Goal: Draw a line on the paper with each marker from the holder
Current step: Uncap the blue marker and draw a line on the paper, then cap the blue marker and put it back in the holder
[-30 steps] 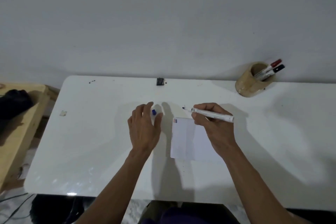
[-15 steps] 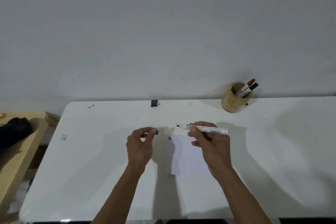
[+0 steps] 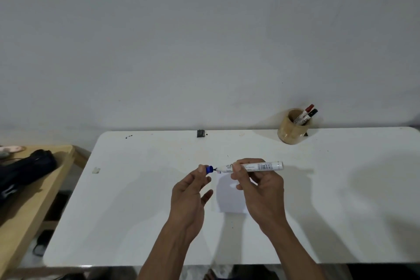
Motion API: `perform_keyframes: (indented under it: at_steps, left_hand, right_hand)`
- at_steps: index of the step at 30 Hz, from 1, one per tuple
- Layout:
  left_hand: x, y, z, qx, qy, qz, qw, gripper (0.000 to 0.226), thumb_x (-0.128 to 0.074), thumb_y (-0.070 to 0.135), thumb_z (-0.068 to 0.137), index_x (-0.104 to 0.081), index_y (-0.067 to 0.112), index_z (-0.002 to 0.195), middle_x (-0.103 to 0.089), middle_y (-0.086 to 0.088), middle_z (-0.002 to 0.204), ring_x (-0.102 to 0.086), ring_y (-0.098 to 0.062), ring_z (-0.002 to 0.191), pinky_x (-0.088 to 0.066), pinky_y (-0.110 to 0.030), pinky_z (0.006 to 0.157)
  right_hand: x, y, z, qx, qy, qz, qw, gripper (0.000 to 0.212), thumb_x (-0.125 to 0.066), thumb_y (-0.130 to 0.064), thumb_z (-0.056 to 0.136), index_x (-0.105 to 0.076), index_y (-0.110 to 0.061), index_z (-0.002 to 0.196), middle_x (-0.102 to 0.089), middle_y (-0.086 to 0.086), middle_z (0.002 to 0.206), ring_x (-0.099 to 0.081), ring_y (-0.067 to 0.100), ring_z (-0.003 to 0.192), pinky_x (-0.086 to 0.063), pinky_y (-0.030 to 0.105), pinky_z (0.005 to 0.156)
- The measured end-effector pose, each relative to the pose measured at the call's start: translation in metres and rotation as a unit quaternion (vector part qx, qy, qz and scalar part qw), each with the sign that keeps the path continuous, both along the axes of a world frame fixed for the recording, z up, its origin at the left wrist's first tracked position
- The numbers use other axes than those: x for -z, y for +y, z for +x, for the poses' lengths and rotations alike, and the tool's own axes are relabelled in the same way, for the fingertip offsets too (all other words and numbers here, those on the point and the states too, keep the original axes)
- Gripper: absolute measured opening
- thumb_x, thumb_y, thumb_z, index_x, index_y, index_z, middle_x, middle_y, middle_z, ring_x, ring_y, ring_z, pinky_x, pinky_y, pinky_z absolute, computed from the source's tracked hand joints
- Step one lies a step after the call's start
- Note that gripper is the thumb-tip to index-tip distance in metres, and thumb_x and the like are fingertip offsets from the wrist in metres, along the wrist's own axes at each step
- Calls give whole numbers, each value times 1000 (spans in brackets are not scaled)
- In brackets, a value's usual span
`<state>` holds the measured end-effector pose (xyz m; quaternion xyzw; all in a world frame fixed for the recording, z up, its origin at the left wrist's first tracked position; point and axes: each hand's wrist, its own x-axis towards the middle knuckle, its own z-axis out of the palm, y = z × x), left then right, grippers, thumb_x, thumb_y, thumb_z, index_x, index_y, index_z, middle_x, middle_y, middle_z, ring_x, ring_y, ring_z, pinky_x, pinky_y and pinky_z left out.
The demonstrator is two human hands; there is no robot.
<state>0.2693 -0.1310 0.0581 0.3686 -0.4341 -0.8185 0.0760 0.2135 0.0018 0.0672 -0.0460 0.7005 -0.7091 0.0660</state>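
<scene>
Blue cap (image 3: 209, 169) in left hand (image 3: 188, 198), now closed up to marker (image 3: 250, 167) tip

paper (image 3: 229, 198) on table (image 3: 136, 200), holder (image 3: 292, 130) behind

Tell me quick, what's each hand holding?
Left hand: closed on the blue cap.
Right hand: closed on the white marker.
</scene>
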Motion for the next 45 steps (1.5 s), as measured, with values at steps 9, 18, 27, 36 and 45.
perform_keyframes:
  at_steps: [9, 18, 27, 36, 45]
  left_hand:
    - [-7, 9, 14, 42, 16, -33, 998, 26, -70, 39, 76, -82, 18, 85, -74, 5, 89, -61, -20, 100, -50, -46, 99]
    - [-4, 16, 15, 88, -8, -69, 994, 25, -70, 34, 82, -81, 13, 91, -78, 4, 88, -65, -18, 94, -53, -45, 94]
    - [-6, 22, -10, 79, 2, -147, 986, 14, -65, 18, 93, -78, 11, 91, -80, -3, 86, -76, -20, 92, -55, -41, 91]
    - [-27, 68, -74, 133, 31, -302, 944, 8, -72, 21, 89, -76, 18, 82, -78, 6, 74, -72, -5, 73, -49, -15, 69]
    - [-23, 121, -155, 159, 25, -364, 917, 19, -73, 39, 86, -73, 23, 95, -76, 9, 89, -70, -9, 89, -52, -19, 76]
  right_hand:
    - [-2, -1, 21, 0, 5, 16, 1000, 11, -73, -27, 85, -73, -17, 90, -77, -9, 85, -74, 16, 83, -63, 46, 71]
    - [8, 7, 24, 18, -20, -13, 1000, 8, -73, -16, 89, -73, -10, 94, -78, -2, 83, -74, 13, 74, -58, 24, 60]
    - [8, 46, -4, 147, 0, 54, 988, 86, -92, -16, 70, -46, -30, 141, -57, -11, 130, -57, 3, 116, -50, 19, 89]
    - [31, 83, -66, 43, 425, 372, 824, 16, -78, -14, 83, -76, -14, 98, -76, -3, 95, -68, 21, 87, -50, 31, 82]
    - [10, 135, -141, 84, 262, 234, 932, 55, -61, -14, 100, -40, -35, 146, -71, 1, 118, -67, 8, 98, -53, 16, 86]
